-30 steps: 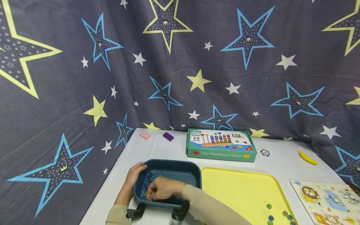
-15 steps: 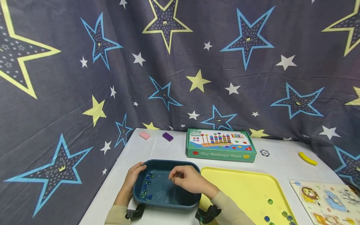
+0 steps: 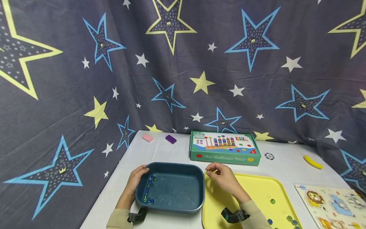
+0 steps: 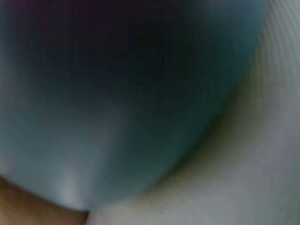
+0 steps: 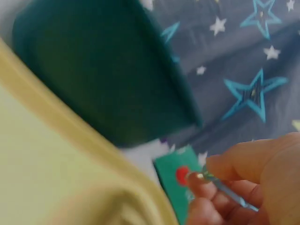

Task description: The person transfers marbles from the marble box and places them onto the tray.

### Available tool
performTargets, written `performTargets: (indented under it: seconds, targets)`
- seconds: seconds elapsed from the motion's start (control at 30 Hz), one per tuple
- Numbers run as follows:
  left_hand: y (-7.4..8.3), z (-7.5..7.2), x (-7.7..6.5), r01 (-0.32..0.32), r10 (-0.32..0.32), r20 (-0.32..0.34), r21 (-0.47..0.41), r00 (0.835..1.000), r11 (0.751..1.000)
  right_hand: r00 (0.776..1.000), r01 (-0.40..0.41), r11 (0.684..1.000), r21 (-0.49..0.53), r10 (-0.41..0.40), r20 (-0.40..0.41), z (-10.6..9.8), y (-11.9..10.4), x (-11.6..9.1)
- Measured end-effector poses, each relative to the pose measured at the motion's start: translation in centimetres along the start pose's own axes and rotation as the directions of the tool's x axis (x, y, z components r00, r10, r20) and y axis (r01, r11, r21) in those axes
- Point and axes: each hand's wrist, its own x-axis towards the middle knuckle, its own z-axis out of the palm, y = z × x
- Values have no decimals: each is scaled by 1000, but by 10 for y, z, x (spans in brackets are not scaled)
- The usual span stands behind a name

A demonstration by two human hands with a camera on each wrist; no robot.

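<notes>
The counter (image 3: 163, 152) carries a yellow tray (image 3: 260, 184) and, just left, a dark blue bin (image 3: 177, 190). My left hand (image 3: 136, 178) grips its left rim. My right hand (image 3: 225, 182) has left the bin for above the tray's far left corner, thumb and finger pinching what looks like a green marble (image 5: 204, 174): one more out, I judge. Other marbles (image 3: 149, 185) line the bin's left side; some lie on the tray.

White-covered tabletop (image 3: 163, 153) carrying several items. Front left: dark teal bin (image 3: 178, 190) sitting just beside yellow tray (image 3: 254, 187). Behind both: green game box (image 3: 226, 156) lying flat. Back left: pink block (image 3: 147, 138), purple block (image 3: 171, 139) resting apart. Right of box: chip-like disc (image 3: 269, 156) lying flat, yellow curved piece (image 3: 313, 162) lying farther right. Right of tray: animal picture board (image 3: 328, 203) lying, running off-frame.
</notes>
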Motion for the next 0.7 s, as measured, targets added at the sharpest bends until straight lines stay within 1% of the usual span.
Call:
performTargets:
  seconds: [0.03,0.13,0.23,0.27,0.33,0.43,0.57,0.7]
  targets:
    - [2,1,-2,-1,1,6,-6,1000,1000,1000,-18,1000,0,18,-1,-2,5,0]
    - [10,3,-7,-2,2,13,-6,1000,1000,997,-73,997,15,73,30,-5,20,-1]
    - [15,6,-12,-3,3,8,14,1000,1000,989,-114,994,4,113,94,-7,33,-2]
    - [13,6,-10,-2,2,5,18,1000,1000,986,-121,993,-5,121,113,-8,37,-2]
    - [14,6,-10,0,0,4,26,1000,1000,983,-115,993,-42,119,137,-8,41,-3]
    - [6,3,-4,-3,3,3,20,1000,1000,984,-81,992,-96,94,150,-7,44,-3]
    - [-3,0,5,-4,4,-11,20,1000,1000,990,-26,986,-164,49,136,-5,47,-2]
    - [-7,-1,7,-18,19,-22,31,1000,999,994,10,972,-237,16,107,-2,48,-2]
